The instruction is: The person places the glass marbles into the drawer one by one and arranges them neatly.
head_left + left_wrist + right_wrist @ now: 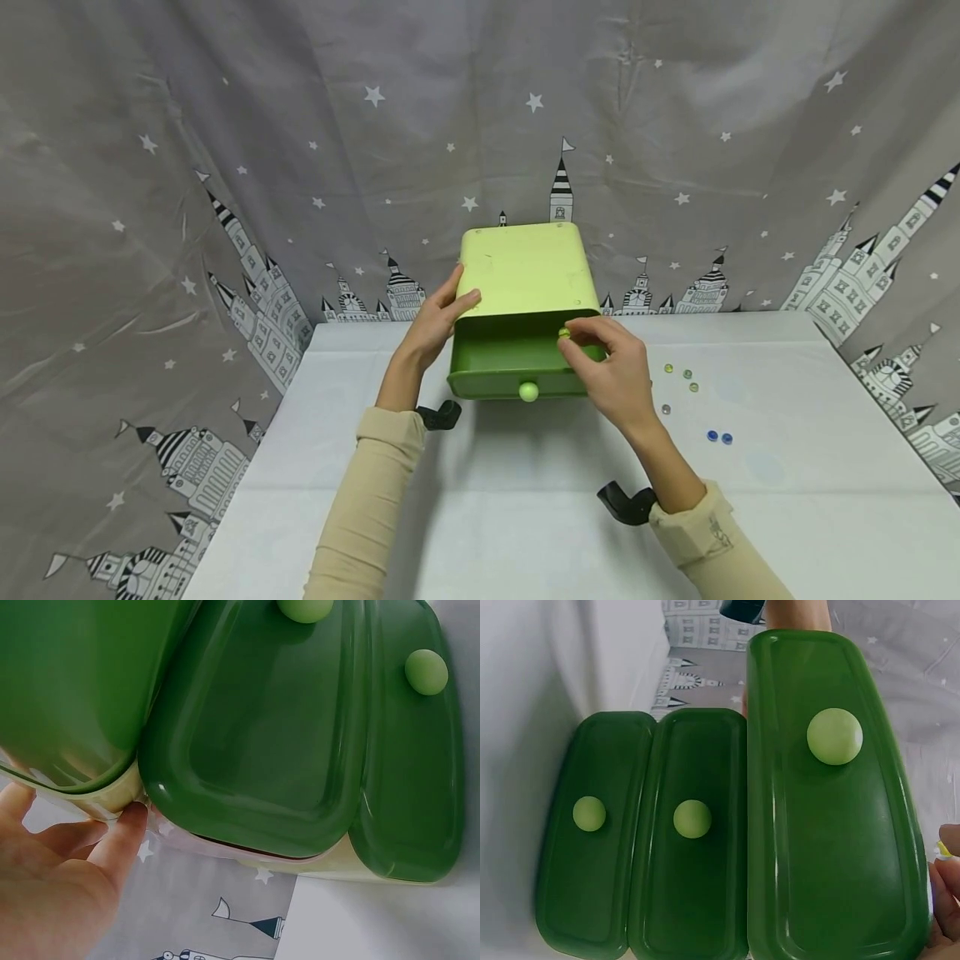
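A small drawer unit (pixel 525 267) with a pale yellow-green casing stands on the table, its dark green top drawer (pixel 487 385) pulled out. Two lower drawers, with round light-green knobs, show as pushed in in the right wrist view; one is the middle drawer (pixel 686 892). My left hand (pixel 431 327) rests on the casing's left side, fairly straight fingers touching it near the front edge. Above the right part of the pulled-out drawer, my right hand (pixel 617 371) pinches a yellow-green glass bead (pixel 564 332) between thumb and fingertips. The drawer's floor is partly hidden.
Right of the unit lie several loose glass beads: a yellow one (pixel 669 367), green ones (pixel 687 374), a clear greyish one (pixel 666 409) and two blue ones (pixel 712 435). A white cloth (pixel 525 533) covers the table. Behind hangs a grey curtain (pixel 420 142) with castles and stars.
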Tool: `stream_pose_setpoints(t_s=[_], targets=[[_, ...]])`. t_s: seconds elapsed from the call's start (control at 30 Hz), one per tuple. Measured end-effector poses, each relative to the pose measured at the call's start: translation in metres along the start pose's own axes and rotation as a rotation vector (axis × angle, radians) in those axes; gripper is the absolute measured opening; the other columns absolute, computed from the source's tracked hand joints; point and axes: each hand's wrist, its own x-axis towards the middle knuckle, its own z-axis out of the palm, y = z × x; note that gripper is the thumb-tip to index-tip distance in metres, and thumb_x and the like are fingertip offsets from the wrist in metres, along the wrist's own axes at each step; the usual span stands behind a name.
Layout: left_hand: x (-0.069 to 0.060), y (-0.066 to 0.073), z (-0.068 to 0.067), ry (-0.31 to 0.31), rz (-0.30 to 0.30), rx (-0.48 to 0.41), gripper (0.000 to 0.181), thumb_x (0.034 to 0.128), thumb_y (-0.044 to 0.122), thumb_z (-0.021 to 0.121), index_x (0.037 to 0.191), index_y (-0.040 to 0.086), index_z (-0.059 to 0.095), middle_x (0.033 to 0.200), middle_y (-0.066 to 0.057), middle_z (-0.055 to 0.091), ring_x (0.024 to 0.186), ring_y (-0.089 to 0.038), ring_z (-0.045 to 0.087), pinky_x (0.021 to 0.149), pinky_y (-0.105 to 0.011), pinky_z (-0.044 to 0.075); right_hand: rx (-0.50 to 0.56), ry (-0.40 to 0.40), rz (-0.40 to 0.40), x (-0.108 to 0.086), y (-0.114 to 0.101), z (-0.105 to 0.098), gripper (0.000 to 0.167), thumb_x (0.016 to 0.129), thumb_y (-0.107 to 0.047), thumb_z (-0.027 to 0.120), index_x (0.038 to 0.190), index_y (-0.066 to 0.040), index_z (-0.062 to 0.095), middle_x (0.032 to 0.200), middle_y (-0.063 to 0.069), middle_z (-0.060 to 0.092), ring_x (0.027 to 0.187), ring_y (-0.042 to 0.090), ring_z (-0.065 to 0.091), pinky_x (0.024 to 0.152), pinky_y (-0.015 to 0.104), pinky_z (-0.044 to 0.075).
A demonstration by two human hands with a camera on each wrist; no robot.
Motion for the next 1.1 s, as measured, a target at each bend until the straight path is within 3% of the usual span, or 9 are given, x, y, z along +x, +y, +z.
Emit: stream_pose_setpoints(t_s=[0.17, 0.47, 0.9, 1.1], targets=[[-0.001, 0.001, 0.0, -0.005, -0.004, -0.007, 0.075, 0.0967, 0.041, 0.063, 0.157, 0.039, 0.019, 0.163, 0.012, 0.012, 0.149, -0.019, 0.01, 0.113, -0.062, 0.016, -0.002, -0.009, 0.026, 0.0, 0.002, 0.0, 0.019, 0.083, 0.003, 0.076, 0.102, 0.004, 0.074, 0.096, 0.013, 0.07, 0.09, 0.025, 0.065, 0.081, 0.036, 0.05], [-0.003, 0.003, 0.0, -0.012, -0.02, -0.001, 0.071, 0.0972, 0.043, 0.062, 0.155, 0.044, 0.02, 0.162, 0.012, 0.01, 0.149, -0.019, 0.01, 0.113, -0.063, 0.015, 0.027, -0.012, 0.007, -0.002, 0.003, 0.0, 0.02, 0.081, 0.005, 0.077, 0.101, 0.003, 0.074, 0.097, 0.013, 0.069, 0.092, 0.023, 0.065, 0.083, 0.024, 0.048], [-0.002, 0.001, 0.001, 0.002, -0.012, -0.01, 0.073, 0.096, 0.044, 0.063, 0.156, 0.042, 0.021, 0.163, 0.011, 0.01, 0.149, -0.02, 0.009, 0.113, -0.062, 0.016, 0.035, -0.017, 0.008, -0.006, 0.005, -0.002, 0.019, 0.082, 0.004, 0.077, 0.1, 0.002, 0.074, 0.096, 0.017, 0.068, 0.092, 0.023, 0.064, 0.084, 0.022, 0.048], [-0.002, 0.001, 0.001, 0.002, -0.013, -0.02, 0.074, 0.0961, 0.043, 0.064, 0.156, 0.041, 0.021, 0.163, 0.01, 0.012, 0.149, -0.021, 0.011, 0.113, -0.063, 0.015, 0.055, -0.029, 0.011, -0.011, 0.006, -0.004, 0.02, 0.081, 0.004, 0.077, 0.101, 0.007, 0.072, 0.098, 0.017, 0.068, 0.094, 0.021, 0.063, 0.086, 0.022, 0.048]])
